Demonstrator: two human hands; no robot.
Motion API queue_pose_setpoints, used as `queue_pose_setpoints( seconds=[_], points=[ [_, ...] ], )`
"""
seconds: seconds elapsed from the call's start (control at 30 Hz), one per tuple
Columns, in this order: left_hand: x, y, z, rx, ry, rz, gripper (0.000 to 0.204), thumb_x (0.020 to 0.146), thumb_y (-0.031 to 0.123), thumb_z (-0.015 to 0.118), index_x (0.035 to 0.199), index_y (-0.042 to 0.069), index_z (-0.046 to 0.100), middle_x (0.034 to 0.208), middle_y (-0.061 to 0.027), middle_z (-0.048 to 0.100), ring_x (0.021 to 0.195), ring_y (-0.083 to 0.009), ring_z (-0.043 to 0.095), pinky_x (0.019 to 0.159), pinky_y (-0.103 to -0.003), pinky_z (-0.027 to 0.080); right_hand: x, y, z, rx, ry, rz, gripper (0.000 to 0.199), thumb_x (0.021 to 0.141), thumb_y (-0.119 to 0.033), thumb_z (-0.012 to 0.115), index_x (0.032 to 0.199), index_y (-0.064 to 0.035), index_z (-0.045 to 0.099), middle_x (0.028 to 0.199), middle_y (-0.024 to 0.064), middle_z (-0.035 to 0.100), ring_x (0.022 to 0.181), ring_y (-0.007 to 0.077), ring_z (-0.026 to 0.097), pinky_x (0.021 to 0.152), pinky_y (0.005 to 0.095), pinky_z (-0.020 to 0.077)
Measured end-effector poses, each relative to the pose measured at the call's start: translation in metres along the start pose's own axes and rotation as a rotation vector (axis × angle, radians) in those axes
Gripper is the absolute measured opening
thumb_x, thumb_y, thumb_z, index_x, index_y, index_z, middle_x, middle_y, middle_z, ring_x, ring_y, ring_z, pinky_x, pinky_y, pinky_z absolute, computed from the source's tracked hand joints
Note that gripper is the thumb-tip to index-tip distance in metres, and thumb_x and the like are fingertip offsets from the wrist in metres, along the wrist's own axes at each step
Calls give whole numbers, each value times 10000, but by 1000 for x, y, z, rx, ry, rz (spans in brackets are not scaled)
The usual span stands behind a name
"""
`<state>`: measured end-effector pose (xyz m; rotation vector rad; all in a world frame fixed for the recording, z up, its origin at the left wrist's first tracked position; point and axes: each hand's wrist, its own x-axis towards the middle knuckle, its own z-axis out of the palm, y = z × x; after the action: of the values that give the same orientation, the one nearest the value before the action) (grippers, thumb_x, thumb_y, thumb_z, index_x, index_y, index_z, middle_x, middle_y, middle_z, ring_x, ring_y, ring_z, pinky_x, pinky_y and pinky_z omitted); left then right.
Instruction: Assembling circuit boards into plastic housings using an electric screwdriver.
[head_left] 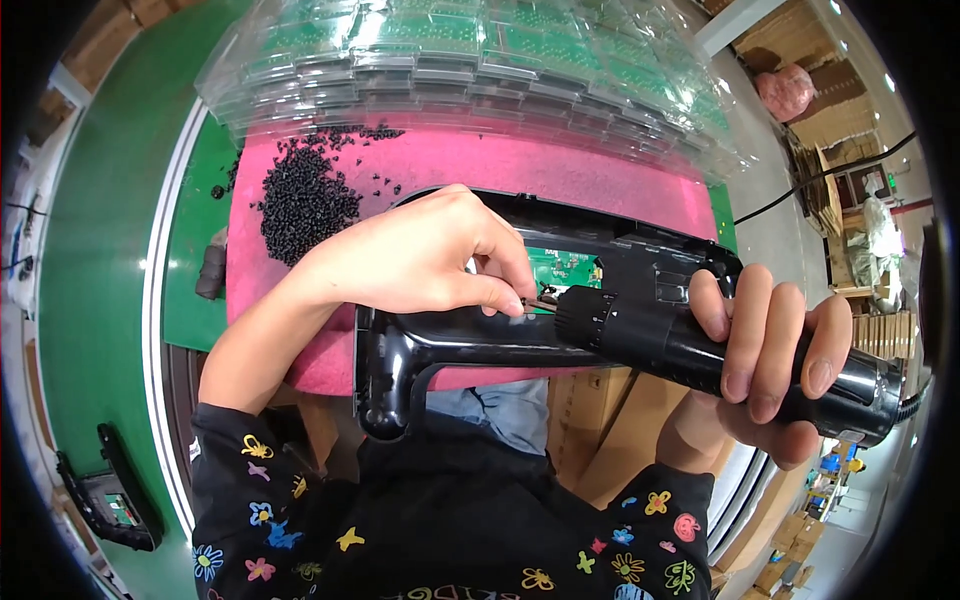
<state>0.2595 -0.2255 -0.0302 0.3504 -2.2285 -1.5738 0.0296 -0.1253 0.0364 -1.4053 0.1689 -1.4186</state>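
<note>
Gripping corded black screwdriver (640,332) in right hand (770,345), aimed bit (541,306) leftward over black plastic housing (395,365), beside green circuit board (565,268) inside. Held left hand (440,255) at bit with thumb and forefinger narrowed; could not tell whether pinching anything. Rested housing on pink mat (450,160), near heap of small black parts (305,205).

Smooth, glossy plastic housing (460,340)
</note>
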Motion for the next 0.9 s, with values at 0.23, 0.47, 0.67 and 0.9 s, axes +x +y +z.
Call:
queue_pose_setpoints(
  seconds=[0.23, 0.47, 0.67, 0.9],
  points=[
    [-2, 1, 1, 63, 14, -25, 139, 787, 31, 733, 880, -58, 679, 820, -121, 703, 755, -249, 689, 694, -342, 534, -1, 1, 4, -2, 61, 39, 354, 792, -262, 843, 950, -214, 530, 746, -91, 593, 759, 75, 530, 797, 283, 353],
    [-1, -6, 0, -29, -55, 20, 125, 840, 10, 675, 934, -71, 662, 859, -134, 691, 795, -262, 676, 740, -354, 530, 3, 5, -6, 50, -31, 26, 341, 800, -243, 841, 951, -214, 537, 750, -88, 596, 764, 75, 537, 817, 280, 350],
    [3, 3, 6, 64, -4, 124, 157, 841, 13, 666, 975, -70, 663, 905, -151, 680, 830, -300, 657, 760, -363, 524, 9, 0, -19, 48, -149, 112, 314, 853, -243, 801, 1008, -206, 530, 818, -62, 626, 808, 92, 557, 873, 294, 373],
    [10, 1, 24, 445, 289, 280, 196, 680, -81, 695, 861, -8, 680, 791, -91, 659, 789, -268, 661, 736, -359, 509, 3, -9, -28, -25, -71, 153, 292, 862, -250, 751, 1020, -172, 519, 1126, 11, 540, 734, 98, 580, 900, 346, 377]
  ],
)
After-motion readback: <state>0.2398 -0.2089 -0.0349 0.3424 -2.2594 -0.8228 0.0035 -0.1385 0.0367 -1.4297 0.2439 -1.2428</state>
